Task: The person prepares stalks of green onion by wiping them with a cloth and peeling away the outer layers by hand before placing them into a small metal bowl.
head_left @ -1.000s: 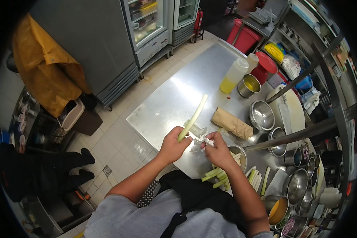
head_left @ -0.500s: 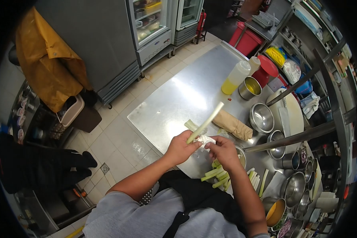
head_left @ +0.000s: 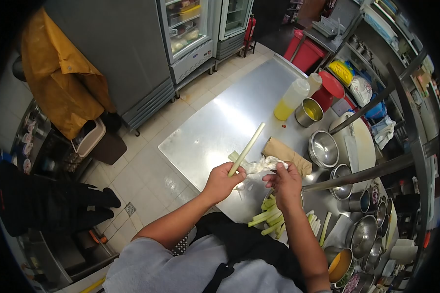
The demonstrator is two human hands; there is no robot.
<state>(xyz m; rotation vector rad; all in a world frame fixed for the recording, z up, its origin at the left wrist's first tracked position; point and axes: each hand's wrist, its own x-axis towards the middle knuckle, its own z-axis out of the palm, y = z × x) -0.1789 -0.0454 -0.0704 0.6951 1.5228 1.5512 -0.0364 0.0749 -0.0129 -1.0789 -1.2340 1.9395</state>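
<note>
My left hand point(head_left: 218, 181) is closed round the lower end of a long pale green celery stalk point(head_left: 249, 146), which tilts up and away over the table. A crumpled white cloth point(head_left: 265, 165) stretches from beside the stalk across to my right hand point(head_left: 285, 181). The thumb and fingertips of that hand pinch its far end. Whether my left fingers also grip the cloth is hidden. Below my right hand lies a heap of cut celery sticks point(head_left: 270, 218). A brown paper bundle point(head_left: 291, 157) rests on the steel table point(head_left: 208, 132) just beyond the cloth.
Farther back stand a squeeze bottle point(head_left: 291, 101) of yellow liquid and a small steel pot point(head_left: 309, 112). Steel bowls point(head_left: 323, 148) line the right side, under a slanting metal bar point(head_left: 362, 172). Fridges point(head_left: 188, 41) stand beyond the table. A person in dark clothes point(head_left: 54, 200) is at far left.
My right hand has moved right and slightly up, drawing the bunched cloth out into a longer strip. The stalk in my left hand has shifted slightly left and stands steeper.
</note>
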